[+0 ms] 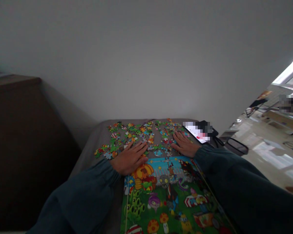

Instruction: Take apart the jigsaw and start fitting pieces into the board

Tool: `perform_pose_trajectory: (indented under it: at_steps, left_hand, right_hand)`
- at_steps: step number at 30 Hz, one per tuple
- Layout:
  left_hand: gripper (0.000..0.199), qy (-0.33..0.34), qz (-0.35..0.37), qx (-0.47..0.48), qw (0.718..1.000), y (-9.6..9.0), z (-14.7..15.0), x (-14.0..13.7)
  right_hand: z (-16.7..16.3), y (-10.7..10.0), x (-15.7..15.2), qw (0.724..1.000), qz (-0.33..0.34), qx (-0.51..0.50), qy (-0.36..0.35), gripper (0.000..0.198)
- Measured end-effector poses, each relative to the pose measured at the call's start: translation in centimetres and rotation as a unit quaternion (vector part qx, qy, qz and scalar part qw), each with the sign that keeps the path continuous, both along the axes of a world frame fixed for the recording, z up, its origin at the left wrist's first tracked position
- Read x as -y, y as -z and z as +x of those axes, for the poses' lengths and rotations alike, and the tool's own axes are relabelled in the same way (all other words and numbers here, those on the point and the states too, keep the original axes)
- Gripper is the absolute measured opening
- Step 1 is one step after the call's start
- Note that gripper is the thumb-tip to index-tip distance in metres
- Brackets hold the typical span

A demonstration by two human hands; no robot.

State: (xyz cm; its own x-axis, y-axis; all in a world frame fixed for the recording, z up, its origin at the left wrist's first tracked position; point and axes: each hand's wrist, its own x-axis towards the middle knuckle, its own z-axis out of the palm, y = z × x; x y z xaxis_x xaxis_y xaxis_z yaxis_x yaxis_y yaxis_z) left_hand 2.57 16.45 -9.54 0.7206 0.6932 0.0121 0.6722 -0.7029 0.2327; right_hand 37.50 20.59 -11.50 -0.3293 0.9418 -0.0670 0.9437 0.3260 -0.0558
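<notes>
Pale grey wall (127, 61) fills the upper view; dark cabinet (31, 146) at left, bright floor (273, 159) off to the right. Against the wall we have a grey padded-looking surface (97, 135), rounded at its far corners, and on it a loose spread of jigsaw pieces (143, 130), mostly green, orange and light blue, lying in scattered clusters toward the far side.

Our left hand (131, 158): palm down, wide, fingers extended and somewhat parted, their tips among the near pieces. Thumb points inward, by the far edge of a glossy cartoon picture board (171, 198); the hand covers the board's far left corner. Our right hand (184, 146): likewise flattened and wide, thumb set off from the fingers, fingertips amid the right-hand pieces, wrist near the board's far right corner. What lies under either palm is hidden from us; we cannot tell how firmly they press.

The board lies nearest us, between our two blue-grey sleeves (88, 191), showing a pumpkin, a zombie and mushrooms. Just beyond our right hand we note a lit phone (196, 132), tilted across the corner, with a black object (206, 126), partly blurred, beside it.
</notes>
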Motion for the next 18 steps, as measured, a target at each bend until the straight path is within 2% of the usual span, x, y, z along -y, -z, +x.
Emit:
perform_pose_trajectory:
  at_steps: [3, 9, 14, 18]
  left_hand:
    - [0.070, -0.002, -0.004, -0.006, 1.000, -0.1, 0.1, 0.1]
    - [0.072, -0.002, -0.004, -0.013, 1.000, -0.1, 0.1, 0.0]
    - [0.070, 0.000, -0.002, -0.012, 1.000, 0.0, -0.1, 0.0]
    - [0.068, 0.005, 0.001, -0.007, 1.000, 0.2, 0.1, 0.1]
  right_hand:
    - [0.6, -0.6, -0.3, 0.999, -0.025, -0.008, -0.027, 0.086]
    - [-0.6, -3.2, -3.2, 0.999, 0.015, -0.014, -0.026, 0.080]
    - [-3.1, -2.2, -3.2, 0.999, -0.016, 0.017, 0.030, 0.091]
    - [-3.2, -1.9, -1.3, 0.999, -0.038, 0.017, 0.012, 0.088]
